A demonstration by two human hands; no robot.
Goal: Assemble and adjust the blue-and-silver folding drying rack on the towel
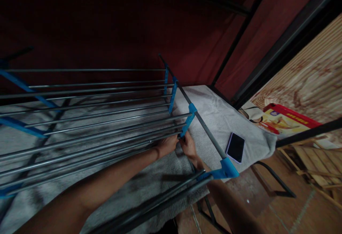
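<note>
A rack of grey metal rods (120,125) with blue plastic brackets lies across a pale grey blanket. Near its right end, my left hand (169,145) is closed around the end of a low rod, beneath the other rods. Close beside it, my right hand (189,146) grips the lower end of a blue bracket (189,124) from the right. The fingertips of both hands nearly meet there and are partly hidden by the bracket and rods. A blue corner piece (228,169) joins the side bar (208,132) above my right forearm.
On the blanket (205,102) at right lies a phone (235,148) with a purple case. Beyond it are a red and yellow box (290,120) and a dark metal frame (240,41). A wooden pallet (317,166) rests on the floor. A dark red wall (107,23) stands behind.
</note>
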